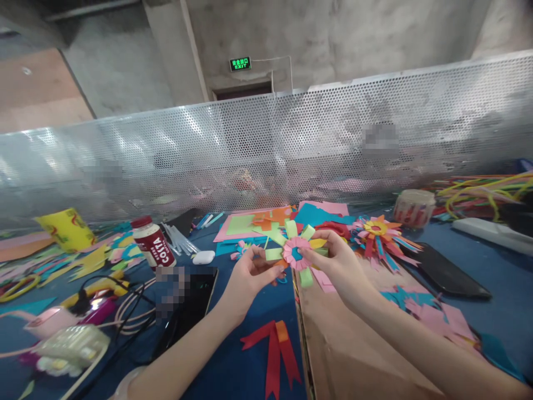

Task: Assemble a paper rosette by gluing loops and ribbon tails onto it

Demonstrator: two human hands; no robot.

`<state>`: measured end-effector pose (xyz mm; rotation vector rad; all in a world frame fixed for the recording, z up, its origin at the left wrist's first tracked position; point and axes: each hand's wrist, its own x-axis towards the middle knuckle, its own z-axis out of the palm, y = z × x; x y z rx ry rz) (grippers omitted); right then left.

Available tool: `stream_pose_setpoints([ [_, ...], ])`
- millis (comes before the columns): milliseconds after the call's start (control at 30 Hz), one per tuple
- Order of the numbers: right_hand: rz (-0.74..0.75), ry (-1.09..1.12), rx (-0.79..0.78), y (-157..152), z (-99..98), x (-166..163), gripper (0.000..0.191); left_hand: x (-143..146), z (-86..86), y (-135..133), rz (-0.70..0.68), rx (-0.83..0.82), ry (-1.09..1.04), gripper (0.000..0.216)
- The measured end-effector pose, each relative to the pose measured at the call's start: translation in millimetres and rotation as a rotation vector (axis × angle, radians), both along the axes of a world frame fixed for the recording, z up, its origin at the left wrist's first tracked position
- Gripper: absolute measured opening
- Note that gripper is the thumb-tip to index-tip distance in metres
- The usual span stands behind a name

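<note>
Both of my hands hold a paper flower (296, 251) above the blue table (233, 366). It has a pink pleated ring, a blue centre and green and yellow folded loops around it. My left hand (249, 275) pinches its left side, with the fingers closed on a green loop. My right hand (337, 262) grips the right side, thumb near the centre. A finished paper flower (380, 234) in orange, red and blue lies just right of my hands.
A brown cardboard sheet (345, 344) lies under my right arm. Red paper strips (275, 350) lie near the front. A Costa bottle (152, 242), white earbud case (204, 257), phone (443, 272), tape roll (413, 206), cables and paper scraps surround them. A perforated metal screen (266, 150) closes the far edge.
</note>
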<state>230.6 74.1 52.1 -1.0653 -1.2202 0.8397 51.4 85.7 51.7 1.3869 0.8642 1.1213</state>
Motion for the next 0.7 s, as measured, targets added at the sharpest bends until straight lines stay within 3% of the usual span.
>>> stream_pose_setpoints([
  [700,0.027,-0.039,-0.006,-0.9,0.0,1.3,0.031,-0.7,0.5,0.4,-0.032,-0.013,-0.014,0.038],
])
